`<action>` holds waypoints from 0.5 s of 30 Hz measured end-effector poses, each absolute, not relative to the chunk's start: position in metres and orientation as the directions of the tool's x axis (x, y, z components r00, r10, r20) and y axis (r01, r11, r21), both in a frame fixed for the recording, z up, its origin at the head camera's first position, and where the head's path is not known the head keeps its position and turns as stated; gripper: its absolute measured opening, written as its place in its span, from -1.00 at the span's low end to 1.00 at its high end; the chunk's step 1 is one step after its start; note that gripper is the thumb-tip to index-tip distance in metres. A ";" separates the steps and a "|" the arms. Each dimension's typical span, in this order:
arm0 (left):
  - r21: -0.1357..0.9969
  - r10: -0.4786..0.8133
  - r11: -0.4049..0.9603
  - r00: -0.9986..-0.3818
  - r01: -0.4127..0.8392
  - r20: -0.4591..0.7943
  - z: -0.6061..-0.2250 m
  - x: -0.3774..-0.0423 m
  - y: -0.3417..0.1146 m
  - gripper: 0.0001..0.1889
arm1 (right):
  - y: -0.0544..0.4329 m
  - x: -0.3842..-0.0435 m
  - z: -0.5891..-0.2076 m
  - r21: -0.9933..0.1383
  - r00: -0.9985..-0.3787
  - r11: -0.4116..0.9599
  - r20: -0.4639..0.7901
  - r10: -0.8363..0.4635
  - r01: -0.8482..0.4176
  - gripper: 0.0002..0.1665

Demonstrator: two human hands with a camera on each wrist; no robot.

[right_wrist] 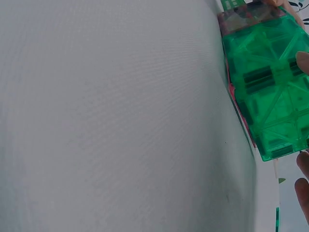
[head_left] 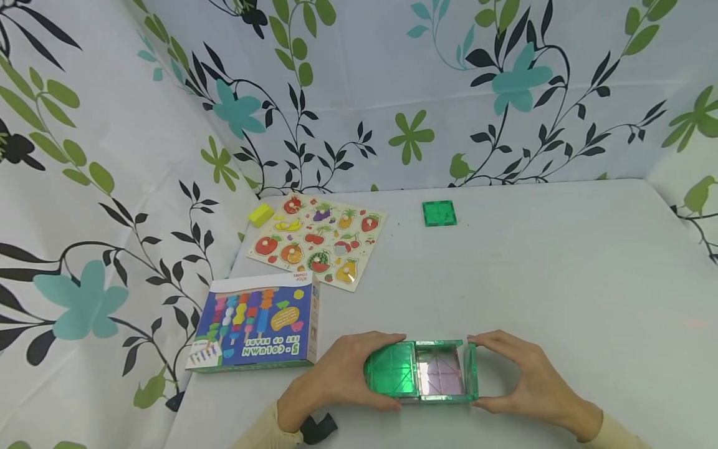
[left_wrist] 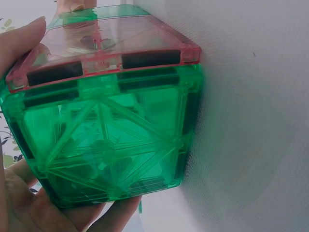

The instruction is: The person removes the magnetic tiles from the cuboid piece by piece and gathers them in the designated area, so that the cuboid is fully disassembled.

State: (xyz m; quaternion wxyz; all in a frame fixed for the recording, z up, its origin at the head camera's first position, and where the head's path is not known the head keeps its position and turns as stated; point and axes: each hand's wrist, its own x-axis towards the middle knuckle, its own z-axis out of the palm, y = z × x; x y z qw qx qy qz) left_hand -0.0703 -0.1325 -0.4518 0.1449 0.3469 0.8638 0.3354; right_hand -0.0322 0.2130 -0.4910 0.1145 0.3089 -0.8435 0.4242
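Note:
A box-like structure of clear magnetic tiles (head_left: 391,369) sits near the table's front edge. Its left part has a green tile on top; its right part is open above, showing a pinkish tile (head_left: 441,372) inside. My left hand (head_left: 350,371) grips the left part between thumb and fingers. With thumb and fingertips, my right hand (head_left: 530,380) pinches the upright green tile (head_left: 472,372) at the right end by its two edges. In the left wrist view a pink tile (left_wrist: 111,36) adjoins a green tile (left_wrist: 104,145). Green tiles (right_wrist: 270,82) fill the right wrist view's corner.
One loose green tile (head_left: 440,213) lies farther back. To the left are a blue toy box (head_left: 252,321), a fruit-picture board (head_left: 316,240) and a yellow block (head_left: 260,215). A black strap (head_left: 318,429) shows by the left wrist. Patterned curtain (head_left: 348,93) borders the table's back and left.

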 end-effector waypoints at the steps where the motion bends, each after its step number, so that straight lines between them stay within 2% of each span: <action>1: 0.681 0.696 0.535 -0.718 0.501 -0.019 -0.452 -0.070 -0.132 0.00 | 0.213 -0.032 -0.491 -0.646 -0.785 0.452 0.451 -0.424 -0.615 0.12; 3: 0.681 0.697 0.535 -0.717 0.500 -0.021 -0.451 -0.071 -0.132 0.00 | 0.214 -0.032 -0.491 -0.649 -0.790 0.456 0.443 -0.424 -0.609 0.12; 10: 0.686 0.704 0.526 -0.709 0.503 -0.019 -0.452 -0.071 -0.133 0.00 | 0.214 -0.034 -0.491 -0.612 -0.742 0.421 0.523 -0.419 -0.669 0.18; 15: 0.686 0.704 0.527 -0.710 0.502 -0.021 -0.454 -0.071 -0.133 0.01 | 0.216 -0.036 -0.491 -0.609 -0.743 0.427 0.525 -0.415 -0.669 0.19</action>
